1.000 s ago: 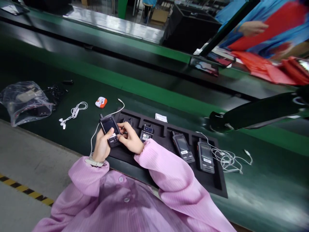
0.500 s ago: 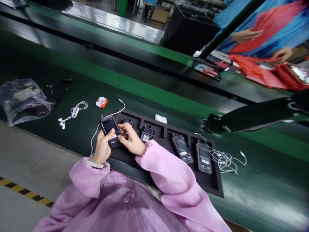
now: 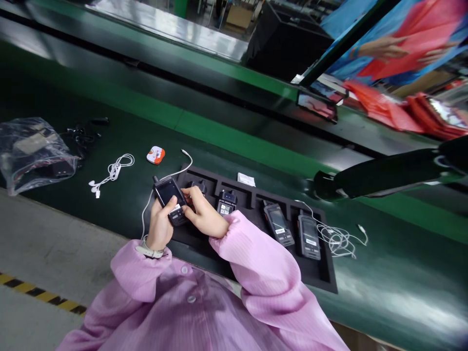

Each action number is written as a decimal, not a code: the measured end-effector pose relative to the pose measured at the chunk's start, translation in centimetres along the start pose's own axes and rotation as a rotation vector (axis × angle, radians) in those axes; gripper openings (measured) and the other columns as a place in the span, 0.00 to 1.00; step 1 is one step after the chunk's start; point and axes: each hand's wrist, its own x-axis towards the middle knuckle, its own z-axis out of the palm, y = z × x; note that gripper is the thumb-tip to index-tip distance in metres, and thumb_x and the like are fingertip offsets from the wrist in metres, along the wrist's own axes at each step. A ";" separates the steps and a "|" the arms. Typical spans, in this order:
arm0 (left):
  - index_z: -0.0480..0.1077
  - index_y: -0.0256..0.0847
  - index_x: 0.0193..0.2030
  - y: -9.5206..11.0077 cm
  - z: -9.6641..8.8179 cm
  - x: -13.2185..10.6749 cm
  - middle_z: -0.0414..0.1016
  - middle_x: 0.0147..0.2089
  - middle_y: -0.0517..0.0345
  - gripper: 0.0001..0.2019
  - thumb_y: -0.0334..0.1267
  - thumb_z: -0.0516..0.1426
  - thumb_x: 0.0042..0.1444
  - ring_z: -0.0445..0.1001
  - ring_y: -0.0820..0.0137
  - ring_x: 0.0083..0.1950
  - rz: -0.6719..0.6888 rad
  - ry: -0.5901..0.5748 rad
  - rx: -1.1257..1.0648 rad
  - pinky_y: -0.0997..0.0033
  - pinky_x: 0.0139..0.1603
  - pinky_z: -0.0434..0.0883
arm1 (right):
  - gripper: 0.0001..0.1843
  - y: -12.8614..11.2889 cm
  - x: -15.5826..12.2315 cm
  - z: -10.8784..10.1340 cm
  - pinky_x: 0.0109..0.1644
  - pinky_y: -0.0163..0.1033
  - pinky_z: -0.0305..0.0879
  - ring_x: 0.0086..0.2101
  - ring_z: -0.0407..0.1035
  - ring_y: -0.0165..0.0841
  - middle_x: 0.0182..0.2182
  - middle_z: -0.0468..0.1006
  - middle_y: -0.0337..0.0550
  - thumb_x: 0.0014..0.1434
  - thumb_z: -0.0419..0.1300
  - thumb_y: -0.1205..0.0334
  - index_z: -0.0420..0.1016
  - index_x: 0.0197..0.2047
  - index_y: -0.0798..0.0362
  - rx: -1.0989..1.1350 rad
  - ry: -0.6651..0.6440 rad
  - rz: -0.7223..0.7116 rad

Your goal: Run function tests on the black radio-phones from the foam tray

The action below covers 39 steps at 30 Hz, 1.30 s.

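A black handheld radio with a screen and a stubby antenna [image 3: 169, 193] is held over the left end of a black foam tray [image 3: 248, 197]. My left hand [image 3: 161, 225] wraps round its lower left side, thumb on the front near a white label. My right hand [image 3: 203, 214] grips its right edge, thumb at the keys below the screen. In the tray lie two similar radios, one [image 3: 278, 224] beside the other [image 3: 309, 235], and a radio [image 3: 226, 202] turned differently, partly behind my right arm. A dark piece [image 3: 197, 185] sits in the left slot.
White earphones [image 3: 115, 170], an orange-and-white case [image 3: 156, 155] and a clear plastic bag [image 3: 34, 156] lie to the left. A coiled white cable [image 3: 340, 241] rests at the tray's right end. A black arm [image 3: 376, 173] juts in from the right. Across the bench, a co-worker's hands [image 3: 383, 48] hold red material.
The view has shifted slightly. My hands keep the same hold on the radio. Across the bench, the co-worker's hands have come up with the red material.
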 end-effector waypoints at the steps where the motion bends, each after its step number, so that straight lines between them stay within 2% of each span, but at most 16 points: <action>1: 0.78 0.38 0.43 -0.1 -0.1 0.1 0.85 0.43 0.53 0.21 0.43 0.73 0.43 0.84 0.58 0.47 0.001 0.004 -0.006 0.61 0.52 0.78 | 0.20 -0.1 -0.1 0.1 0.61 0.53 0.67 0.51 0.66 0.39 0.49 0.65 0.52 0.62 0.52 0.68 0.61 0.58 0.56 -0.017 -0.006 0.005; 5: 0.78 0.39 0.45 -0.2 -0.3 0.2 0.85 0.43 0.53 0.20 0.42 0.72 0.46 0.84 0.58 0.49 -0.009 0.003 -0.028 0.62 0.53 0.78 | 0.21 -0.8 0.2 -1.0 0.61 0.50 0.68 0.51 0.68 0.38 0.50 0.69 0.52 0.62 0.54 0.69 0.63 0.59 0.56 -0.077 -0.051 0.043; 9: 0.77 0.39 0.47 0.0 -0.4 0.0 0.85 0.44 0.51 0.20 0.43 0.71 0.50 0.83 0.57 0.53 -0.043 -0.036 -0.066 0.60 0.55 0.77 | 0.15 -1.2 3.1 -4.8 0.52 0.42 0.72 0.42 0.74 0.35 0.44 0.78 0.44 0.60 0.65 0.62 0.74 0.50 0.54 -0.133 -0.123 0.131; 11: 0.77 0.37 0.47 0.2 -0.3 -0.2 0.85 0.43 0.49 0.21 0.43 0.71 0.49 0.84 0.55 0.52 -0.065 -0.043 -0.072 0.59 0.54 0.78 | 0.17 -0.9 5.7 -6.4 0.59 0.48 0.68 0.50 0.72 0.40 0.50 0.77 0.50 0.66 0.60 0.57 0.72 0.55 0.55 -0.223 0.052 0.224; 13: 0.76 0.37 0.47 0.3 -0.2 -0.4 0.86 0.42 0.48 0.22 0.44 0.72 0.47 0.85 0.54 0.50 -0.073 -0.042 -0.074 0.57 0.53 0.79 | 0.22 -0.1 8.5 -6.9 0.68 0.60 0.57 0.62 0.61 0.52 0.59 0.70 0.63 0.68 0.57 0.57 0.67 0.60 0.59 -0.318 0.241 0.344; 15: 0.76 0.37 0.49 0.3 -0.2 -0.6 0.86 0.42 0.48 0.24 0.44 0.72 0.47 0.85 0.54 0.50 -0.064 -0.044 -0.072 0.57 0.53 0.79 | 0.21 0.8 11.0 -6.4 0.68 0.69 0.50 0.65 0.56 0.60 0.61 0.69 0.69 0.65 0.59 0.59 0.67 0.58 0.61 -0.336 0.304 0.444; 18: 0.75 0.38 0.51 0.1 -0.3 -0.5 0.86 0.43 0.48 0.24 0.44 0.72 0.49 0.85 0.54 0.50 -0.046 -0.058 -0.059 0.58 0.53 0.79 | 0.16 1.9 13.4 -5.0 0.68 0.70 0.49 0.62 0.62 0.58 0.56 0.75 0.64 0.59 0.60 0.69 0.70 0.52 0.59 -0.260 0.338 0.496; 21: 0.75 0.38 0.50 -0.1 -0.5 -0.3 0.86 0.43 0.49 0.23 0.44 0.71 0.49 0.85 0.54 0.51 -0.027 -0.053 -0.046 0.58 0.53 0.79 | 0.18 2.1 14.1 -4.5 0.67 0.60 0.56 0.54 0.70 0.46 0.45 0.78 0.52 0.57 0.54 0.75 0.71 0.50 0.56 -0.079 0.406 0.456; 24: 0.75 0.38 0.48 -0.2 -0.6 -0.2 0.86 0.43 0.49 0.21 0.43 0.71 0.50 0.85 0.54 0.52 -0.015 -0.049 -0.045 0.58 0.53 0.79 | 0.20 1.2 12.9 -5.3 0.56 0.44 0.68 0.40 0.71 0.34 0.37 0.73 0.43 0.61 0.51 0.71 0.67 0.55 0.55 0.198 0.478 0.371; 26: 0.76 0.38 0.48 -0.1 -0.8 -0.4 0.86 0.44 0.48 0.19 0.42 0.71 0.52 0.85 0.54 0.52 -0.018 -0.066 -0.045 0.58 0.53 0.79 | 0.20 0.2 11.0 -6.2 0.43 0.36 0.70 0.31 0.66 0.28 0.34 0.69 0.38 0.62 0.50 0.68 0.65 0.57 0.55 0.405 0.460 0.321; 28: 0.76 0.37 0.47 0.2 -1.0 -0.8 0.86 0.44 0.47 0.18 0.41 0.70 0.53 0.85 0.54 0.50 -0.037 -0.082 -0.041 0.59 0.51 0.80 | 0.18 -0.6 8.5 -7.1 0.30 0.30 0.62 0.24 0.58 0.24 0.31 0.64 0.36 0.60 0.51 0.67 0.67 0.54 0.55 0.580 0.387 0.287; 30: 0.77 0.35 0.46 0.7 -1.3 -1.6 0.86 0.43 0.47 0.17 0.41 0.70 0.53 0.86 0.55 0.47 -0.067 -0.087 -0.036 0.62 0.47 0.81 | 0.15 -1.0 5.8 -7.6 0.22 0.29 0.47 0.21 0.47 0.23 0.28 0.60 0.34 0.60 0.54 0.61 0.69 0.50 0.55 0.699 0.305 0.264; 32: 0.79 0.34 0.45 1.5 -1.5 -2.5 0.86 0.42 0.47 0.16 0.40 0.70 0.53 0.86 0.57 0.44 -0.096 -0.101 -0.034 0.66 0.43 0.82 | 0.15 -0.9 3.1 -7.9 0.21 0.29 0.40 0.20 0.41 0.22 0.25 0.56 0.31 0.60 0.59 0.53 0.71 0.46 0.54 0.766 0.213 0.246; 34: 0.80 0.33 0.43 2.3 -1.6 -3.3 0.87 0.42 0.46 0.14 0.39 0.70 0.53 0.87 0.59 0.42 -0.126 -0.119 -0.045 0.68 0.43 0.83 | 0.18 -0.6 0.8 -8.0 0.20 0.29 0.37 0.20 0.39 0.22 0.22 0.54 0.30 0.59 0.63 0.48 0.72 0.43 0.54 0.790 0.093 0.236; 37: 0.80 0.33 0.44 3.4 -1.5 -4.0 0.87 0.40 0.48 0.10 0.36 0.67 0.57 0.87 0.62 0.41 -0.168 -0.113 -0.062 0.67 0.44 0.84 | 0.21 -0.6 -2.1 -9.1 0.19 0.29 0.40 0.18 0.42 0.21 0.18 0.54 0.29 0.56 0.68 0.44 0.74 0.36 0.55 0.768 -0.139 0.225; 39: 0.80 0.34 0.44 4.1 -1.2 -4.2 0.87 0.39 0.49 0.08 0.34 0.65 0.59 0.87 0.63 0.40 -0.193 -0.116 -0.068 0.67 0.43 0.84 | 0.22 -1.2 -4.1 -10.7 0.18 0.29 0.46 0.17 0.48 0.22 0.17 0.58 0.30 0.53 0.72 0.44 0.75 0.34 0.55 0.736 -0.299 0.204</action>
